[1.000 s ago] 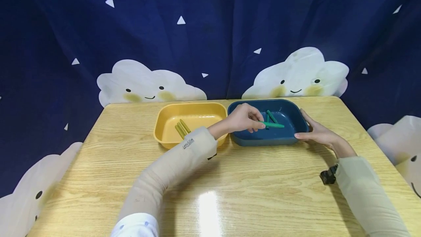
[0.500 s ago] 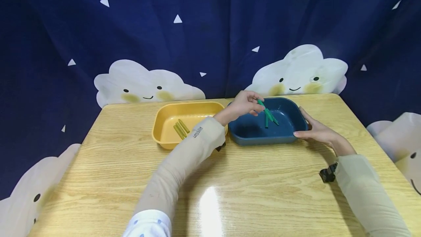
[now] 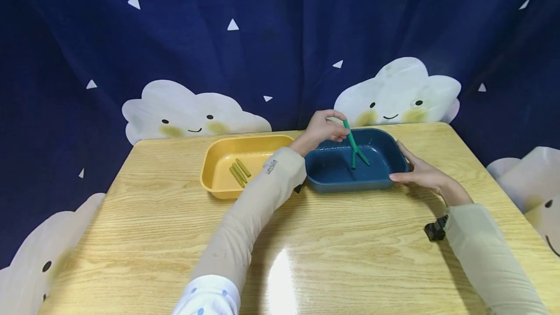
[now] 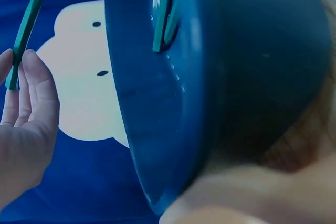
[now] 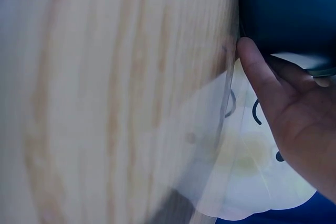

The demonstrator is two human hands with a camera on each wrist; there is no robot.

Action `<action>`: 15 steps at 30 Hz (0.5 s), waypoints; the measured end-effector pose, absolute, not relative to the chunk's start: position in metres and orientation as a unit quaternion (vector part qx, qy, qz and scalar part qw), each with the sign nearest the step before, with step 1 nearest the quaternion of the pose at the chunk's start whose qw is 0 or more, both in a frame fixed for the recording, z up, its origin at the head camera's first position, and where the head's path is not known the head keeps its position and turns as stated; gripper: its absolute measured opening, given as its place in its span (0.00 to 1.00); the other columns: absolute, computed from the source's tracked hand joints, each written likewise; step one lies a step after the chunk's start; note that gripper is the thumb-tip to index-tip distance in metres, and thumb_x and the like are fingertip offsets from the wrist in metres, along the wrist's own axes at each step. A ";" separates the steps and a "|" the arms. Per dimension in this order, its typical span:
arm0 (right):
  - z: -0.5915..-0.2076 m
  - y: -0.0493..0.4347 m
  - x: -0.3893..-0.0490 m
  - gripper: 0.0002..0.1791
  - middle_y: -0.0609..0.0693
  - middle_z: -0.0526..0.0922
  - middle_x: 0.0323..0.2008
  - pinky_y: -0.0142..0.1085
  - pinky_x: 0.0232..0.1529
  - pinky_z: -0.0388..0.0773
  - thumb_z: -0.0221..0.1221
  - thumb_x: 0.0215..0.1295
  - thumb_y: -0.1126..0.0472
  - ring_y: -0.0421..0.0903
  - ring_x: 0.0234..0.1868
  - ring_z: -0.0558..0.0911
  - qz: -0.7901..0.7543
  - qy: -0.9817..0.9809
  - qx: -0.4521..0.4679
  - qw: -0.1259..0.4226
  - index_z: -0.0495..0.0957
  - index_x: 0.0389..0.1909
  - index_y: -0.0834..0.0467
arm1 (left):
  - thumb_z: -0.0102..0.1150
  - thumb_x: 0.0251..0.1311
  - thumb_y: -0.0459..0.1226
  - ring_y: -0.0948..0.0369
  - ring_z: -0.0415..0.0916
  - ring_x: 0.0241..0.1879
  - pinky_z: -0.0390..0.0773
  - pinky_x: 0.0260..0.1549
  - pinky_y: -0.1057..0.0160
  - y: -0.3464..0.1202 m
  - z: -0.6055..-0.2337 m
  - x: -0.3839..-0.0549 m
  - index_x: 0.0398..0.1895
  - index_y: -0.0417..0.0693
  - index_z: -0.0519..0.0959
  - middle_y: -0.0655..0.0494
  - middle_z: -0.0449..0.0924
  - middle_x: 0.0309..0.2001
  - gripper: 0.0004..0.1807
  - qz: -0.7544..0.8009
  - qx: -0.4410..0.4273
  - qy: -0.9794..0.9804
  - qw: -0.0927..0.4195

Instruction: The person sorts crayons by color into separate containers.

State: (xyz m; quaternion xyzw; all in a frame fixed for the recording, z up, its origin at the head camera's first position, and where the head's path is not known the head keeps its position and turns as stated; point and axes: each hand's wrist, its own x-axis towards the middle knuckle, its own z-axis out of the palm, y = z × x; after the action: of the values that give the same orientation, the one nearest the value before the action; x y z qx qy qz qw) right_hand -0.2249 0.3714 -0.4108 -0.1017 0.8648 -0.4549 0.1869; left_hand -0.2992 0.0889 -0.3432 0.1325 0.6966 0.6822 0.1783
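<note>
In the head view my left hand is raised over the back left of the blue tub. Thumb and fingers pinch a slim green crayon near one end, its free end pointing down to the right in the head view. Two more green crayons lie close together on the tub floor. My right hand holds the tub's right end from outside, the thumb against its near corner and the fingers round the far side, partly hidden.
A yellow tub stands left of the blue one, with 3 olive-yellow crayons inside; my left forearm crosses its right part. Both tubs sit near the back of the wooden table, before a dark blue cloud-print curtain.
My left hand has lifted and moved back with the crayon, which has turned from nearly level to pointing down. The right hand keeps its place on the blue tub.
</note>
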 end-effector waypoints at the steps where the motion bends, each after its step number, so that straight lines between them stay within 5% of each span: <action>1: -0.411 0.371 -0.225 0.58 0.59 0.23 0.69 0.67 0.56 0.47 0.61 0.57 0.59 0.75 0.63 0.40 -0.456 0.864 -0.101 0.187 0.21 0.68 0.45 | 0.62 0.50 0.25 0.54 0.79 0.25 0.81 0.31 0.60 0.089 -0.340 -0.299 0.44 0.34 0.74 0.43 0.81 0.27 0.16 0.679 0.126 0.701 0.181; 7: -0.413 0.373 -0.226 0.58 0.57 0.22 0.69 0.67 0.56 0.45 0.61 0.58 0.59 0.74 0.63 0.38 -0.458 0.864 -0.103 0.183 0.21 0.68 0.47 | 0.59 0.51 0.24 0.56 0.77 0.22 0.81 0.30 0.61 0.094 -0.339 -0.310 0.45 0.33 0.74 0.39 0.79 0.28 0.16 0.683 0.094 0.699 0.190; 15: -0.414 0.373 -0.227 0.58 0.56 0.22 0.69 0.67 0.57 0.41 0.61 0.58 0.58 0.71 0.65 0.34 -0.463 0.861 -0.103 0.184 0.21 0.68 0.48 | 0.58 0.52 0.24 0.58 0.78 0.21 0.81 0.31 0.61 0.098 -0.347 -0.325 0.41 0.35 0.75 0.47 0.77 0.22 0.12 0.706 0.049 0.682 0.186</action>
State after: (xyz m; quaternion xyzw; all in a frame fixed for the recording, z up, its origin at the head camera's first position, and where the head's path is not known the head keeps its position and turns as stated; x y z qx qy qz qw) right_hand -0.2265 0.3733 -0.4136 -0.1027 0.8611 -0.4629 0.1836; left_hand -0.3245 0.0975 -0.3471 0.0487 0.6818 0.7058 0.1861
